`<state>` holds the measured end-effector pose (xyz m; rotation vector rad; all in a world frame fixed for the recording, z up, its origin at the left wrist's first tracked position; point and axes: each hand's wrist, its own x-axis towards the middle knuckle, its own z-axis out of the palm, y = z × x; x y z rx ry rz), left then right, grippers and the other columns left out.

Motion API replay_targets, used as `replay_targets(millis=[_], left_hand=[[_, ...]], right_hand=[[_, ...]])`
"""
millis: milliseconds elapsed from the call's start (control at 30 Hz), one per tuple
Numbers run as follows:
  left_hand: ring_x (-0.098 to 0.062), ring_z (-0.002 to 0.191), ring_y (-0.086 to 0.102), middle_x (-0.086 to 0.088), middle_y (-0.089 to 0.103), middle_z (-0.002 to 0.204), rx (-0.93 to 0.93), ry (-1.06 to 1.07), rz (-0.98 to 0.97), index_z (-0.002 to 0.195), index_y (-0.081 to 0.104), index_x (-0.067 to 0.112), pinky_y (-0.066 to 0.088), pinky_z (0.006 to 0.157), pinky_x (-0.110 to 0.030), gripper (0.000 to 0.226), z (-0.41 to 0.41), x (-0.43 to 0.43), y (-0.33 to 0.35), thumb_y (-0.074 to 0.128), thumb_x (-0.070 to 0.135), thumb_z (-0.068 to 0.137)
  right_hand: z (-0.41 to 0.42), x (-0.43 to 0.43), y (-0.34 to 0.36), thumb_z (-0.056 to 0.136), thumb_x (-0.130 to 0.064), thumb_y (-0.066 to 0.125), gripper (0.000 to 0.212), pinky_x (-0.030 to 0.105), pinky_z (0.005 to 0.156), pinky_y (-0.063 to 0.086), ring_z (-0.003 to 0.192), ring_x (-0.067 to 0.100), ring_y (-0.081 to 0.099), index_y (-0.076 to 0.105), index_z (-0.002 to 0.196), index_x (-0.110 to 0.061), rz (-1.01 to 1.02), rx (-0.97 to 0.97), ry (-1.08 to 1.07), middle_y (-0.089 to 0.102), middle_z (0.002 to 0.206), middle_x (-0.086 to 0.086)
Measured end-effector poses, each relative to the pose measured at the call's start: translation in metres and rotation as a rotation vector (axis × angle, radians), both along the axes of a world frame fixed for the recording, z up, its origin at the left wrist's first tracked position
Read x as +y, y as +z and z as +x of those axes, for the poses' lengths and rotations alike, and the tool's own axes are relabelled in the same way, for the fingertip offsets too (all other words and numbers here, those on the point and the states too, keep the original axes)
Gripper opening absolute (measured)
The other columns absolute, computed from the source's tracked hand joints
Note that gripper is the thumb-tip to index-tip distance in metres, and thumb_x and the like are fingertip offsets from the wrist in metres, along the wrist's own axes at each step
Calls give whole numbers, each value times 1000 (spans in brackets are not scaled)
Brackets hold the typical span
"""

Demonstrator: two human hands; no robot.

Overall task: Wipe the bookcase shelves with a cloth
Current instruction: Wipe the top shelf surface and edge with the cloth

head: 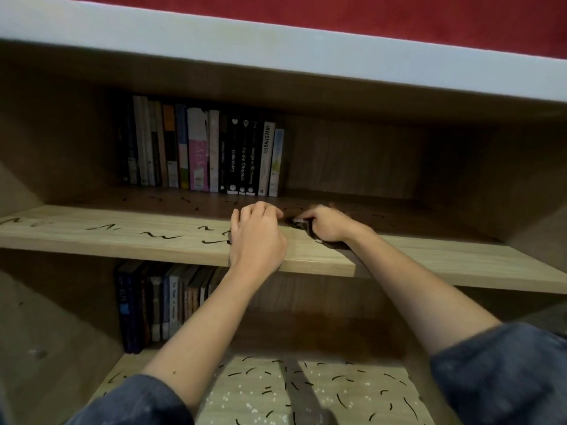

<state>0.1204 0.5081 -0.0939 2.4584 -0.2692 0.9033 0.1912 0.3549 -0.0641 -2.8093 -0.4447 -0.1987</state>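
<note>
The middle shelf (122, 234) of a light wood bookcase carries black squiggly marks along its front. My right hand (326, 225) grips a dark brown cloth (316, 239) on this shelf, right of centre. A strip of the cloth hangs over the shelf edge down to the lower shelf (352, 394). My left hand (257, 237) rests on the shelf just left of the right hand. Its fingers are curled, with the tips next to the cloth's end; whether they pinch it is hidden.
A row of upright books (202, 151) stands at the back left of the middle shelf. More books (159, 305) stand at the lower shelf's back left. Black dashes and white specks cover the lower shelf. A white top board (276, 53) overhangs above.
</note>
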Motion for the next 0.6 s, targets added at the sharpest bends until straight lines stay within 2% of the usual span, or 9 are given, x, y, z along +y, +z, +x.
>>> replay_targets(millis=[67, 133, 233, 300, 367, 433, 467, 533, 600], left_hand=[[-16, 127, 34, 3, 48, 129, -25, -4, -25, 123, 52, 21, 12, 116, -39, 36, 1, 2, 0, 43, 9, 90], [-15, 126, 35, 3, 49, 128, -39, -19, -47, 122, 52, 20, 16, 115, -39, 34, 0, 2, 0, 43, 9, 91], [-15, 123, 37, 2, 50, 126, -31, -44, -63, 119, 54, 19, 25, 109, -34, 32, 0, 1, 0, 42, 11, 91], [-15, 120, 38, 2, 51, 125, -6, -72, -61, 117, 56, 19, 32, 102, -33, 30, -2, -5, 0, 42, 13, 92], [-15, 119, 40, 2, 51, 124, 20, -92, -33, 116, 57, 19, 36, 99, -33, 28, -4, -10, 0, 40, 16, 93], [-16, 118, 41, 2, 52, 124, 25, -82, -7, 116, 58, 19, 38, 98, -33, 28, -4, -10, 0, 40, 18, 94], [-16, 118, 41, 2, 52, 124, 20, -76, 2, 116, 58, 19, 38, 98, -34, 28, -4, -10, 0, 39, 18, 94], [-16, 118, 41, 2, 52, 124, 12, -71, 14, 116, 58, 19, 37, 100, -33, 29, -5, -7, -1, 39, 18, 94], [-15, 119, 41, 2, 52, 124, 9, -72, 23, 116, 58, 19, 36, 100, -32, 29, -5, -7, -1, 39, 18, 95]], right_hand=[[-4, 6, 1, 92, -4, 33, 52, 57, 108, 23, 125, 26, 40, 56, 124, -38, 9, -18, 6, 47, 139, -2], [-30, -1, 2, 92, -3, 31, 52, 54, 105, 27, 124, 23, 39, 59, 119, -37, 23, -51, 95, 48, 135, -6], [-89, -22, -7, 93, -1, 33, 51, 36, 96, 34, 109, 14, 40, 59, 105, -43, 32, -114, 194, 52, 115, -18], [-127, -38, -6, 91, 4, 36, 51, 25, 92, 36, 104, 10, 44, 60, 100, -41, 110, -133, 255, 53, 106, -23], [-139, -54, 4, 88, 11, 39, 51, 18, 93, 39, 106, 6, 52, 63, 97, -34, 261, -182, 288, 59, 106, -16], [-120, -63, 16, 88, 10, 40, 47, 24, 96, 42, 106, 10, 56, 64, 96, -30, 327, -257, 166, 62, 109, -7], [-111, -62, 19, 89, 6, 41, 45, 30, 96, 43, 104, 12, 56, 63, 96, -32, 298, -270, 64, 61, 112, -5], [-102, -54, 7, 91, -2, 40, 42, 39, 95, 41, 98, 11, 50, 61, 100, -38, 113, -233, -106, 58, 116, -8], [-120, -45, -14, 93, -9, 36, 39, 37, 92, 34, 96, 8, 38, 59, 110, -36, -49, -284, -103, 52, 111, -16]])
